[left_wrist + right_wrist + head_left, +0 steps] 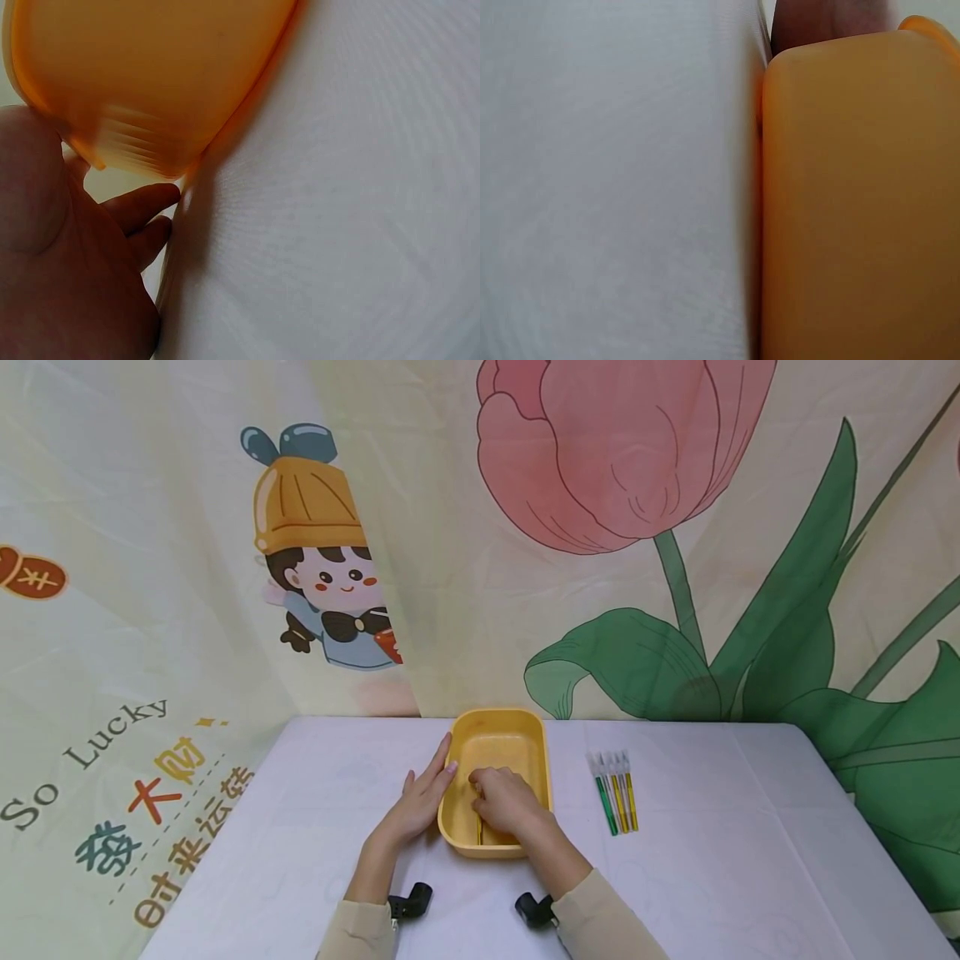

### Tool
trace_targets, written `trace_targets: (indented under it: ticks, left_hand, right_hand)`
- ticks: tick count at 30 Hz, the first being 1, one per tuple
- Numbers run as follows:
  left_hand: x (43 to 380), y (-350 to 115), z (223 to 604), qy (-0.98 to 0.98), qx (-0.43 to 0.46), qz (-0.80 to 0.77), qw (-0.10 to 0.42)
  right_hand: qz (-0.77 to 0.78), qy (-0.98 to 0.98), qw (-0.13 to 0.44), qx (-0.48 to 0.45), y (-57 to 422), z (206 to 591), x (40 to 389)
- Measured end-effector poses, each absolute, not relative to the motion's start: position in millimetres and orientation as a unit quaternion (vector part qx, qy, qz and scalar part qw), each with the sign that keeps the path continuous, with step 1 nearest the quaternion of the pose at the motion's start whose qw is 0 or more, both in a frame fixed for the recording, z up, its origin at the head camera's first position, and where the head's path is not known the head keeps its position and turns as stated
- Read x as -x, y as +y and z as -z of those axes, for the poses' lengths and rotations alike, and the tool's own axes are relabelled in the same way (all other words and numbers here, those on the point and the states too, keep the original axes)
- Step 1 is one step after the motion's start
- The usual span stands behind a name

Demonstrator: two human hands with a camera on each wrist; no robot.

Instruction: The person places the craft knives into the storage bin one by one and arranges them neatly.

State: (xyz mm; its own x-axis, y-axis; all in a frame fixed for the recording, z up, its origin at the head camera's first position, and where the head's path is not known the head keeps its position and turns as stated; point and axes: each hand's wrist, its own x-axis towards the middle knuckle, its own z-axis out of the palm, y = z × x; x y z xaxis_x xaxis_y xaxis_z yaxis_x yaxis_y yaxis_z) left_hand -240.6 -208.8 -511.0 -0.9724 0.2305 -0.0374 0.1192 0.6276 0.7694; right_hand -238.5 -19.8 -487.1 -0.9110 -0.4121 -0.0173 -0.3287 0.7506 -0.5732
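A yellow plastic tray (498, 852) with raised walls stands on the white table. My left hand (420, 802) lies along its left wall, fingers stretched and touching the rim. In the left wrist view that hand (82, 232) is beside the tray's outer wall (150, 90). My right hand (510, 802) reaches down inside the tray, fingers curled, and pinches a slim yellow pen-shaped tool (480, 831). The tool's upper part is hidden by the fingers. From the right wrist, the tray's outer wall (862, 202) covers most of the right hand's work.
Several slim pen-shaped tools (617, 797) with clear caps, green, silver and yellow, lie side by side to the right of the tray. A white cloth (720, 860) covers the table. Behind it hangs a printed curtain (450, 527) with a large tulip and a cartoon figure.
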Motion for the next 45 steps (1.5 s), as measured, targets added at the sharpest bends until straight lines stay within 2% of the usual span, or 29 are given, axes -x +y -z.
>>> trace_targets:
  ticks: [15,24,33,45]
  left_hand:
    - [241,-207,514,0.902,-0.097,-0.415,0.062]
    - [242,-207,513,0.902,-0.1,-0.416,0.062]
    - [242,-208,512,0.901,-0.097,-0.418,0.066]
    - [243,-209,513,0.901,-0.092,-0.418,0.068]
  right_hand:
    - [0.325,0.926,0.058,0.184,-15,487,235]
    - [0.299,0.934,-0.001,0.194,-8,482,235]
    - [0.292,0.933,-0.025,0.209,-2,479,237]
    - [0.296,0.937,-0.022,0.185,9,465,233]
